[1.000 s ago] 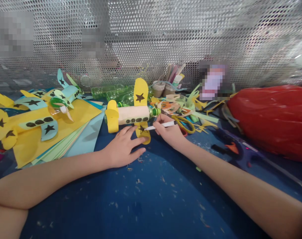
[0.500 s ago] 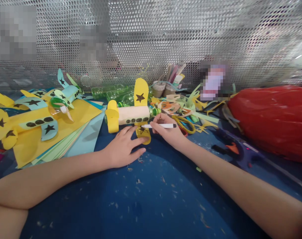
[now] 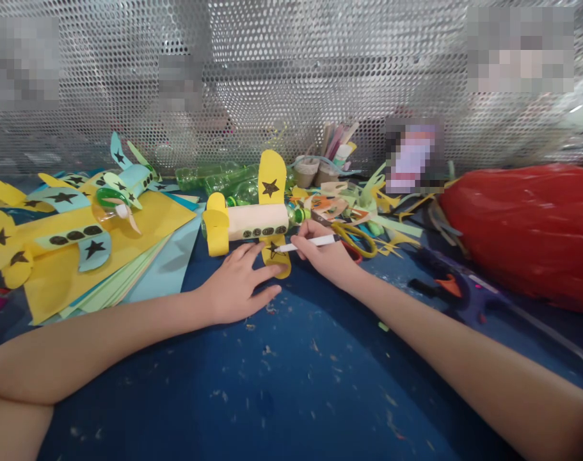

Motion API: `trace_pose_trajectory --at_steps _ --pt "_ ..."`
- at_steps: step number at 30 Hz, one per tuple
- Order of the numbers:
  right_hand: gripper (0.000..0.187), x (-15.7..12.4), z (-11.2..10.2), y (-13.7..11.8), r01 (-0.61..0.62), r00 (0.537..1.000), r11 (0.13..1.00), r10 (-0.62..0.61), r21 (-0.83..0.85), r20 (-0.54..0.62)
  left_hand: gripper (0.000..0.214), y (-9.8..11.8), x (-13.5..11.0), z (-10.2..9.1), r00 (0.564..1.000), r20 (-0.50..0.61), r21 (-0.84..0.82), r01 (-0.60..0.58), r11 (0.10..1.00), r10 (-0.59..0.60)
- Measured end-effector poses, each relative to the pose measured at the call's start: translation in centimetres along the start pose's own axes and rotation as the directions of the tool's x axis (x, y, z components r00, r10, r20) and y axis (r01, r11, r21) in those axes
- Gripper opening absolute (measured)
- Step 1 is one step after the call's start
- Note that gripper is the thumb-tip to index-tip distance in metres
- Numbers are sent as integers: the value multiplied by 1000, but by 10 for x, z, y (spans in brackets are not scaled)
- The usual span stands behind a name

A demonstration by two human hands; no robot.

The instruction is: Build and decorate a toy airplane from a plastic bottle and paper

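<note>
A toy plane [image 3: 257, 219] made from a plastic bottle wrapped in pale paper lies in front of me, with black ovals along its side and a yellow looped tail [image 3: 217, 224]. Its far yellow wing [image 3: 272, 176] bears a black star. On the near yellow wing [image 3: 278, 266] is another star, mostly filled in black. My right hand [image 3: 322, 253] is closed around a white marker [image 3: 315, 243], whose tip touches that star. My left hand [image 3: 240, 282] lies flat with fingers spread, its fingertips against the near wing and the plane's lower edge.
Finished paper planes [image 3: 75, 237] and stacked coloured sheets [image 3: 171, 269] lie at left. Yellow-handled scissors [image 3: 356, 238] and paper scraps [image 3: 368, 198] are beyond my right hand. A purple glue gun [image 3: 473, 294] and a red plastic bag [image 3: 526, 237] sit at right. Green bottles [image 3: 214, 178] lie behind.
More of the near wing's star is now black. The marker has tilted a little, its rear end slightly higher. My left hand has stayed in place.
</note>
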State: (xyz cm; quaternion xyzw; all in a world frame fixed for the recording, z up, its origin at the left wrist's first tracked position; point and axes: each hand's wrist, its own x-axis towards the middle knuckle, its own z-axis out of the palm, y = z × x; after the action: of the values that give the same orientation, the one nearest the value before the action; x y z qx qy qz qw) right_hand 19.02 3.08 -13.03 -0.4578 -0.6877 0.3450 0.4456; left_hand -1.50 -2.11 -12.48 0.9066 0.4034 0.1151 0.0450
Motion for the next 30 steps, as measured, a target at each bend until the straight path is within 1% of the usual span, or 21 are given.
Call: trace_pose_trajectory --at_steps 6,12,18,22,25,30 --pt "20 0 0 -1 -18 1000 1000 18 -23 3 40 0 0 0 1000 -10 -1 -5 1000 5" --pt "19 0 0 0 -10 1000 1000 10 0 -2 40 0 0 0 1000 -1 5 -4 1000 4" --pt "20 0 -1 -1 -7 1000 1000 7 -21 -2 39 1 0 0 1000 -9 4 -4 1000 4" --pt "20 -1 -1 -1 2 1000 1000 -2 -2 12 40 0 0 1 1000 -6 8 -3 1000 3" --pt "20 -1 -1 0 2 1000 1000 -2 -7 -4 40 0 1 1 1000 -2 7 -5 1000 5" --pt "19 0 -1 0 -5 1000 1000 5 -3 4 40 -1 0 1 1000 1 1 -6 1000 6"
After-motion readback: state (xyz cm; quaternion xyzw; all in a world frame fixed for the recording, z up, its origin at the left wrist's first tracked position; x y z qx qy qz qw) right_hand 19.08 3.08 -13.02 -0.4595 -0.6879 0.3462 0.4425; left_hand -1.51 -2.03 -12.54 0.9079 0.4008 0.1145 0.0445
